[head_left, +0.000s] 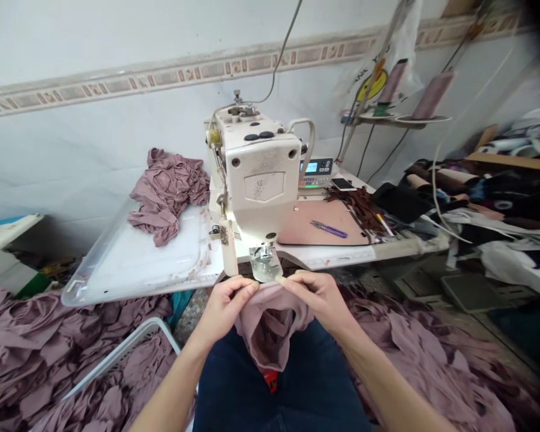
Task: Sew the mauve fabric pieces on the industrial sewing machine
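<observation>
A mauve garment piece (pixel 274 342) hangs over my lap, its tube-like opening facing me. My left hand (pixel 227 303) pinches the upper edge on one side between thumb and fingers. On the other side my right hand (pixel 317 297) grips the same edge, so it is held taut between both hands. Directly beyond that edge is the shiny metal plate (pixel 265 264) of a white sewing machine (pixel 263 174). The cloth lies right at the plate's front end; whether it touches the plate I cannot tell.
Mauve fabric (pixel 168 186) is heaped on the table's left. Purple thread snips (pixel 328 228) lie on a pinkish mat (pixel 319 216), near a phone (pixel 342 184). Thread cones (pixel 434 93) stand on a rack. More mauve cloth (pixel 432 354) and a pale basket (pixel 150 327) flank my legs.
</observation>
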Demonstrator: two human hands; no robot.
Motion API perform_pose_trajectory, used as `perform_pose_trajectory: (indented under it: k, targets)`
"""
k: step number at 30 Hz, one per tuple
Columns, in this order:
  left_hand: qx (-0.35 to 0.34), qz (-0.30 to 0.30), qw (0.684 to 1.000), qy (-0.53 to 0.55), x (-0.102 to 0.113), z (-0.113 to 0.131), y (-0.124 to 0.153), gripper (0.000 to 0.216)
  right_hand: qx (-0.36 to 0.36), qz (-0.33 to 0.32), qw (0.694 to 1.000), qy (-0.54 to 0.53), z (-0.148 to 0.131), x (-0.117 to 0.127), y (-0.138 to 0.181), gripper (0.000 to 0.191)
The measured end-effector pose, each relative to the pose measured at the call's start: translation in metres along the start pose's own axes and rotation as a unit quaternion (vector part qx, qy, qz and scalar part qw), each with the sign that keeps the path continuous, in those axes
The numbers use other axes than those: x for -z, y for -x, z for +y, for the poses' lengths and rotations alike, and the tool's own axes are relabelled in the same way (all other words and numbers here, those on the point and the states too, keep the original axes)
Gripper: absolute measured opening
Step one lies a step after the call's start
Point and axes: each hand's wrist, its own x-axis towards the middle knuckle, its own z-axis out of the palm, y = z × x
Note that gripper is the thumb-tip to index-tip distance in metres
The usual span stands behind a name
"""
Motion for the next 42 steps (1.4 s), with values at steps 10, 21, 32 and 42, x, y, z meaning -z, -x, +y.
perform_pose_trajectory:
  k: [10, 21, 32, 42]
  targets:
    - [0.063, 0.097, 0.992, 0.041, -0.008, -0.003, -0.023, 0.035, -0.079, 0.031, 0.994, -0.075, 0.007, 0.004, -0.02, 0.038]
    - [0.022, 0.125, 0.99, 0.066, -0.012, -0.002, -0.056, 0.035, -0.052, 0.056, 0.996, -0.047, 0.017, 0.013, -0.045, 0.042]
    - [0.026, 0.145, 0.989, 0.025, -0.003, -0.018, -0.035, 0.038, -0.025, 0.105, 0.994, -0.011, 0.048, 0.014, -0.022, 0.051]
    - [0.064, 0.19, 0.977, 0.071, 0.021, -0.043, -0.008, 0.045, -0.034, -0.025, 0.996, -0.074, 0.047, -0.055, 0.039, 0.052]
